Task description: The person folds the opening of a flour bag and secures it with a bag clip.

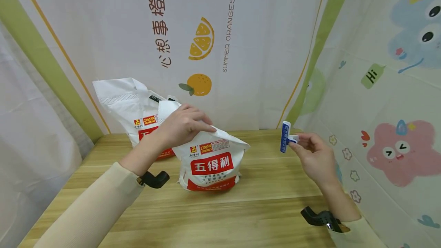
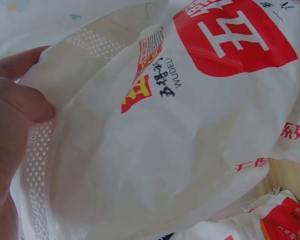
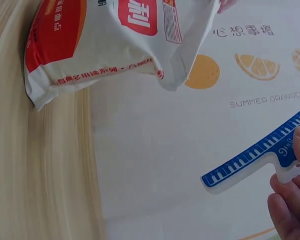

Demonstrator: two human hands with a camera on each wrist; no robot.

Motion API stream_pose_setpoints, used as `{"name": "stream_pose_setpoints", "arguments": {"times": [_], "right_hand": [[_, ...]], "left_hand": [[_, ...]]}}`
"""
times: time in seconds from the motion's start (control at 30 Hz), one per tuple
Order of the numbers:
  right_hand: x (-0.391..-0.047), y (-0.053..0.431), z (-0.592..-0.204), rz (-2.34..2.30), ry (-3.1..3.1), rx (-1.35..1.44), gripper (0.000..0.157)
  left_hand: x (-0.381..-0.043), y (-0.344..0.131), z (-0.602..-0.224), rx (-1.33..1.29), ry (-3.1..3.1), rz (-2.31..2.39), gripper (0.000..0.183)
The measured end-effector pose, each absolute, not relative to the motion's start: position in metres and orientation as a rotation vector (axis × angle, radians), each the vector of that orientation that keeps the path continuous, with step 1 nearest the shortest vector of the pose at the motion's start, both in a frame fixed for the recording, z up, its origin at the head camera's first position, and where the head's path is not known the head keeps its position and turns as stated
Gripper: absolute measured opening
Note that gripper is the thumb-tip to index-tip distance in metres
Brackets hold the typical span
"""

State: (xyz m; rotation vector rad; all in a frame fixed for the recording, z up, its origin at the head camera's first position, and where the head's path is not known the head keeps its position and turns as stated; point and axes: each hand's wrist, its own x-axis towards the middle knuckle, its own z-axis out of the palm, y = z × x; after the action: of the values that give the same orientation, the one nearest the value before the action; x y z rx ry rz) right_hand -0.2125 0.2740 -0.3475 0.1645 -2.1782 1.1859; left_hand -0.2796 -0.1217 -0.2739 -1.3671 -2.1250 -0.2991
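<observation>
A white flour bag [image 1: 214, 165] with red print stands on the wooden table in front of me. My left hand [image 1: 186, 122] grips its top edge, thumb on the near side; the left wrist view shows that thumb [image 2: 36, 106] pressing the white fabric beside a dotted band. The bag's upper part is folded flat and leans to the left. Off to the right, raised above the table, my right hand [image 1: 315, 158] pinches a blue-and-white clip [image 1: 284, 137] by its handle. In the right wrist view the clip [image 3: 250, 159] has a piano-key pattern along its long bar.
A second white flour bag [image 1: 125, 104] stands behind and left of the first, partly hidden by it, with a dark clip [image 1: 156, 98] near its top. A curtain with orange prints [image 1: 262, 68] hangs behind the table [image 1: 272, 186]; a cartoon-printed sheet [image 1: 348, 98] borders the right side.
</observation>
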Motion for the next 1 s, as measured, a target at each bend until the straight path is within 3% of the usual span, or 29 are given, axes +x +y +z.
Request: {"name": "stream_pose_setpoints", "arguments": {"times": [1.0], "right_hand": [[-0.212, 0.229, -0.339, 0.940, -1.979, 0.543, 0.019]], "left_hand": [[-0.280, -0.123, -0.273, -1.385, -2.116, -0.319, 0.028]]}}
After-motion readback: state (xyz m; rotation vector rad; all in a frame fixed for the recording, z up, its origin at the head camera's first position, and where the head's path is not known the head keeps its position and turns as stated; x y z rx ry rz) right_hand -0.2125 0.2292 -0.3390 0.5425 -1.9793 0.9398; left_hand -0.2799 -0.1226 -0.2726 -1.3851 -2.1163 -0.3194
